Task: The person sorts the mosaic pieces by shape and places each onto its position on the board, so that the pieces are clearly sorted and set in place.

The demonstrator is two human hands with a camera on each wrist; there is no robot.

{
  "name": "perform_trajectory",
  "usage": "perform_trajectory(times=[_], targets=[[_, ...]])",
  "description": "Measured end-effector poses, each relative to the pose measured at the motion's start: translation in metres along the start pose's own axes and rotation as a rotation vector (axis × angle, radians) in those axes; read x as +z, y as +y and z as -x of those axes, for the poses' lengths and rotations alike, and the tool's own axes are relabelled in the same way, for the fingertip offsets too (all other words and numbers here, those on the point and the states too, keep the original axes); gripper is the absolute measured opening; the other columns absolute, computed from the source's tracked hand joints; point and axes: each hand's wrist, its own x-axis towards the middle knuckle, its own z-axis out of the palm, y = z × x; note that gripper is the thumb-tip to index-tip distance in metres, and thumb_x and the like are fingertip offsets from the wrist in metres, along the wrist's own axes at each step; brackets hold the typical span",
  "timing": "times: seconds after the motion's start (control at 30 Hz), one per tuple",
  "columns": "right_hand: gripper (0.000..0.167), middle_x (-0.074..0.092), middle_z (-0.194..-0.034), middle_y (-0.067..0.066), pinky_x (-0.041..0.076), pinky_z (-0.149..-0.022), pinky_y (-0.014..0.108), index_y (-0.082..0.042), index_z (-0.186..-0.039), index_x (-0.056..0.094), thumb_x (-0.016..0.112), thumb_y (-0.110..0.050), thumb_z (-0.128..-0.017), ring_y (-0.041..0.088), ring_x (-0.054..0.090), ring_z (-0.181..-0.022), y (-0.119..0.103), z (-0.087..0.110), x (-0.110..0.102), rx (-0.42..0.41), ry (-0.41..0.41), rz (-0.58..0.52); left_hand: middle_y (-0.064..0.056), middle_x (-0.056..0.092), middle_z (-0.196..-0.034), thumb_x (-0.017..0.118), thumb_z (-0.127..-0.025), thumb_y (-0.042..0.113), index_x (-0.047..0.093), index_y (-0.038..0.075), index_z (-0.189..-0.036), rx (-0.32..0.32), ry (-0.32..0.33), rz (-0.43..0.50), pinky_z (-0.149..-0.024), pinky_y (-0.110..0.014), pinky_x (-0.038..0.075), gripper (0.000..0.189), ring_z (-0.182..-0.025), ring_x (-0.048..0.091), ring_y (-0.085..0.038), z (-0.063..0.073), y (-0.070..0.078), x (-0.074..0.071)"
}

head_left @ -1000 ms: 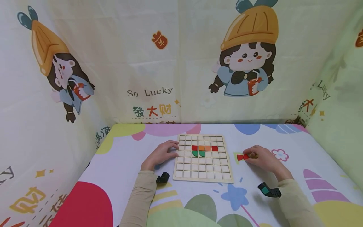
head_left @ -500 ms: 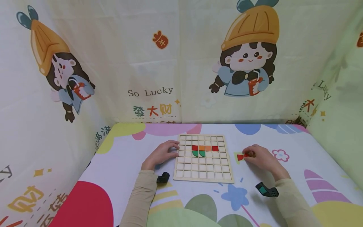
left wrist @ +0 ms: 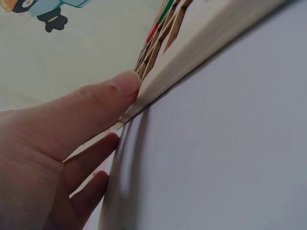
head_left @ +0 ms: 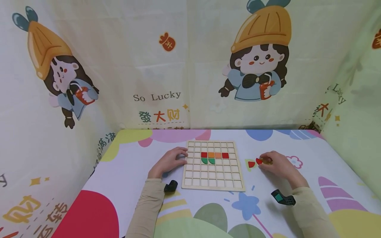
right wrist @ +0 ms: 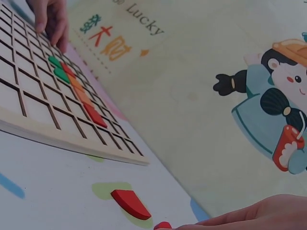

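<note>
A wooden grid board [head_left: 198, 182] lies mid-table, with red and orange square pieces [head_left: 218, 155] in a row and two green quarter-round pieces [head_left: 211, 161] below them. My left hand [head_left: 170, 162] rests at the board's left edge. In the left wrist view its thumb [left wrist: 125, 84] touches the frame, its fingers fairly straight. To the board's right, a red quarter-round piece [head_left: 251, 164] lies alone on the cloth. Right beside it, my right hand [head_left: 276, 165] pinches a second red quarter-round piece [head_left: 258, 161]. Something yellowish shows under its fingers, too hidden to identify.
A printed cloth [head_left: 134, 155] covers the table, which ends at a curtain [head_left: 190, 72] behind and at the sides. Dark wrist cameras [head_left: 283, 198] sit on both forearms. In the right wrist view, most of the right hand is out of frame.
The right hand has shifted slightly right with its red piece. That piece is now apart from the red one on the cloth, which looked joined to it before. The left hand stays put.
</note>
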Motion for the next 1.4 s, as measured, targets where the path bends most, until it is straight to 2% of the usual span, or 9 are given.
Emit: perform_trajectory(times=[0.17,0.47,0.93,1.4], targets=[[0.042,0.062,-0.106,0.019,0.053,-0.085,0.054,0.005,-0.116,0.064,0.077,-0.019,-0.083,0.033,0.055,-0.095,0.0010,0.0001,0.0003,-0.004,0.008,-0.006,-0.005,0.055,-0.138,0.074,-0.088,0.018,0.069,0.008,-0.110,-0.011,-0.005,-0.002,-0.113,-0.041,0.034,0.025,-0.133,0.045,-0.025,0.0006,0.0018,-0.0019],[0.031,0.062,-0.101,0.016,0.055,-0.081,0.050,0.003,-0.110,0.068,0.075,-0.014,-0.085,0.031,0.056,-0.091,0.0035,-0.0012,0.0033,-0.015,0.043,-0.017,-0.006,0.055,-0.138,0.074,-0.088,0.017,0.069,0.007,-0.111,-0.001,-0.009,-0.007,-0.113,-0.041,0.035,0.025,-0.133,0.046,-0.025,0.0000,0.0011,-0.0030],[0.031,0.063,-0.101,0.013,0.053,-0.079,0.045,0.000,-0.110,0.070,0.077,-0.017,-0.085,0.027,0.056,-0.088,0.0003,-0.0022,0.0075,-0.050,0.068,0.003,-0.004,0.055,-0.138,0.074,-0.088,0.018,0.069,0.009,-0.109,-0.021,-0.005,-0.004,-0.113,-0.039,0.034,0.024,-0.133,0.045,-0.023,-0.0003,0.0026,-0.0015],[0.025,0.063,-0.100,0.011,0.053,-0.084,0.050,-0.001,-0.108,0.069,0.075,-0.013,-0.086,0.027,0.057,-0.090,-0.0031,-0.0012,0.0097,-0.073,0.055,0.006,-0.006,0.055,-0.138,0.074,-0.088,0.016,0.069,0.008,-0.109,-0.017,-0.006,0.006,-0.113,-0.041,0.034,0.024,-0.133,0.045,-0.025,0.0000,0.0013,-0.0004]])
